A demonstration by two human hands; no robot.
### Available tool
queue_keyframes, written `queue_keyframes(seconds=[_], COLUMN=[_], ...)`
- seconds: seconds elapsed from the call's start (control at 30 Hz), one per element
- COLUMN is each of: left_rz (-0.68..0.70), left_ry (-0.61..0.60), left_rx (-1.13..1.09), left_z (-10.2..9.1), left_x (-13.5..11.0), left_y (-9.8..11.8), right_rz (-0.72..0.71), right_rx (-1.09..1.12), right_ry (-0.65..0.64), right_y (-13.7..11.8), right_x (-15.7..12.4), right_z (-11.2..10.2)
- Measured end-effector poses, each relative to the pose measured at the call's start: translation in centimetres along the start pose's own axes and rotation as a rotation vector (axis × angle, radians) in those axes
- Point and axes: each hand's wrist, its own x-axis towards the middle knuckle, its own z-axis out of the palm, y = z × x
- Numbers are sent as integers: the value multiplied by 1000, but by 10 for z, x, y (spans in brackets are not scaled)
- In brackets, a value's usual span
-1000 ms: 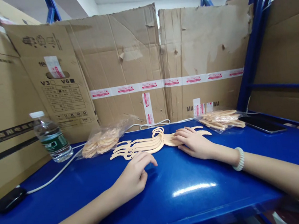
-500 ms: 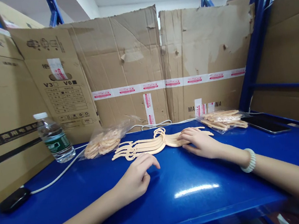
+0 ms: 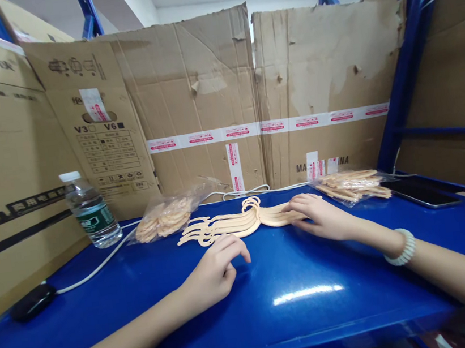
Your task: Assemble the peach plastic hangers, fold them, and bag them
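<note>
Several beige clothes hangers [image 3: 231, 225] lie fanned out and overlapping on the blue tabletop [image 3: 251, 314], their hooks together in the middle. My right hand [image 3: 315, 217] rests over their right arms, fingers stretched across them and thumb apart at the front; the hangers' right ends are partly hidden beneath it. Just in front of their left arms is my left hand [image 3: 214, 267], with fingers loosely bent, thumb apart and nothing in it.
Clear plastic bags of beige pieces lie on the left [image 3: 165, 217] and right [image 3: 352, 185]. A water bottle [image 3: 95, 218], a black device with a white cable [image 3: 33, 302] and a phone [image 3: 421, 193] are farther out. Cardboard panels [image 3: 197, 104] and blue posts [image 3: 408, 59] stand behind.
The view has shifted slightly, moving the scene a little to the right. My right hand remains at the hangers' right arms, and my left hand keeps its bent pose before them.
</note>
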Motion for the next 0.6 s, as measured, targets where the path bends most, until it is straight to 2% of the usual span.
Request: queue_keyframes(seconds=[0.6], left_rz=[25], left_ry=[4], left_rx=[-16], left_z=[-1], left_x=[0], left_y=[3], right_rz=[86], right_rx=[1], right_ry=[-18], right_y=[11], right_x=[-5], right_z=[-17])
